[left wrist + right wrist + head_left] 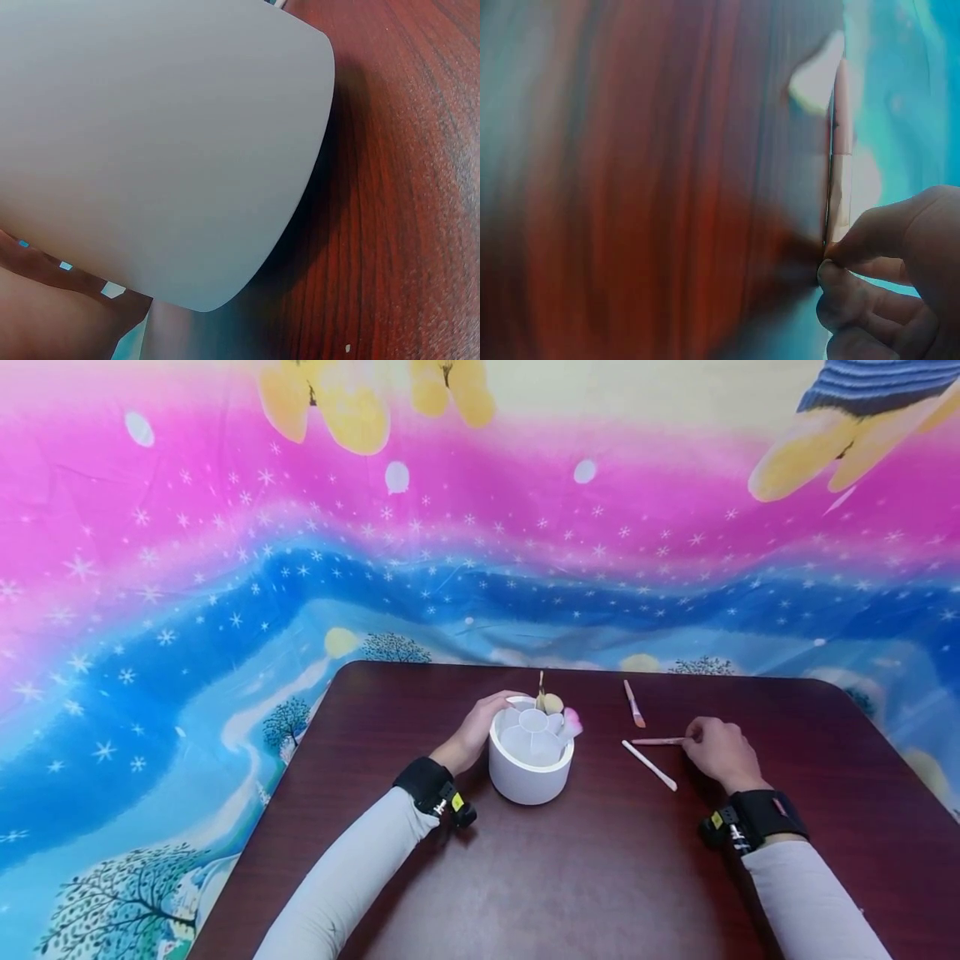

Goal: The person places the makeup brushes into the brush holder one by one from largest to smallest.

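Note:
A white round makeup brush holder [529, 777] with divided compartments stands upright on the table. My left hand [480, 731] grips its left side, fingers reaching the rim; in the left wrist view the holder's wall [165, 150] hides most of them. Inside the holder, at its right, are a pink-and-white brush head [572, 723], a round pale yellow head [553, 703] and a thin gold-coloured piece [541, 689]. My right hand [722, 752] pinches one end of a slim pink makeup brush [657, 742] between thumb and fingertip, low over the table [667, 187].
Another makeup brush [634, 703] with orange-tan bristles lies behind the pinched one. A white stick [649, 766] lies slantwise in front of it. Beyond the dark wooden table [585, 877] hangs a patterned cloth [480, 527] in pink and blue.

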The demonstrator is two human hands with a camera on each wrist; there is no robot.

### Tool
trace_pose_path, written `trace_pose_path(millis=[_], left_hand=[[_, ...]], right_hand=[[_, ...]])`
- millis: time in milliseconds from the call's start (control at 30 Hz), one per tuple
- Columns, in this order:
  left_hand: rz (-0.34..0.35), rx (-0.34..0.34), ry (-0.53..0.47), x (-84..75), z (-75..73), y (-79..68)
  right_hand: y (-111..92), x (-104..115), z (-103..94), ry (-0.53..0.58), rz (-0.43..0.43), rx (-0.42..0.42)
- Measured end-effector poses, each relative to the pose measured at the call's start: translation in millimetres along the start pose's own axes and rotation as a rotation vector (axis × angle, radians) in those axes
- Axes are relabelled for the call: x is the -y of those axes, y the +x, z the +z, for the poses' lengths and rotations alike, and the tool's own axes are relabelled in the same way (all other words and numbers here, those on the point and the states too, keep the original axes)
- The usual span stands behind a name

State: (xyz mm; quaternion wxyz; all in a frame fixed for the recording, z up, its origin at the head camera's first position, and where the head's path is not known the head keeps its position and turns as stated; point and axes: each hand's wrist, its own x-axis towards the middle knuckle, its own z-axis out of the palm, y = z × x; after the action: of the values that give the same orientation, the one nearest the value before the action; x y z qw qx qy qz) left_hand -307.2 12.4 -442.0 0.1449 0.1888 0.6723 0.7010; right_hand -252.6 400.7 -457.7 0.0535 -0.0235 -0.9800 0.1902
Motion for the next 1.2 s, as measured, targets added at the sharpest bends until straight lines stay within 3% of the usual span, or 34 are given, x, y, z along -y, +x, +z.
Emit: trace_pose_path(millis=[233, 467, 700, 1000, 1200], left_hand=[[-0.012, 0.003, -0.033, 0.4, -1.5, -4.4], [0.014, 0.003, -0.038, 0.6, 0.3, -2.9], [-0.013, 0.029, -0.031, -1.5, -0.1, -2.3], [-0.018, 0.026, -0.022, -4.8, -1.0, -3.0], [-0.012, 0.007, -0.017, -2.9, 0.7, -2.3]], right_hand=[[-4, -15, -7.6, -0.020, 0.026, 0.005], [2, 4, -3.6, -0.025, 0.030, 0.003], [-1, 24, -3.8, -0.048, -0.019, 0.025], [-8, 33, -12.0, 0.068, 0.040, 0.148], [-13, 38, -21.9, 0.097, -0.062, 0.078]])
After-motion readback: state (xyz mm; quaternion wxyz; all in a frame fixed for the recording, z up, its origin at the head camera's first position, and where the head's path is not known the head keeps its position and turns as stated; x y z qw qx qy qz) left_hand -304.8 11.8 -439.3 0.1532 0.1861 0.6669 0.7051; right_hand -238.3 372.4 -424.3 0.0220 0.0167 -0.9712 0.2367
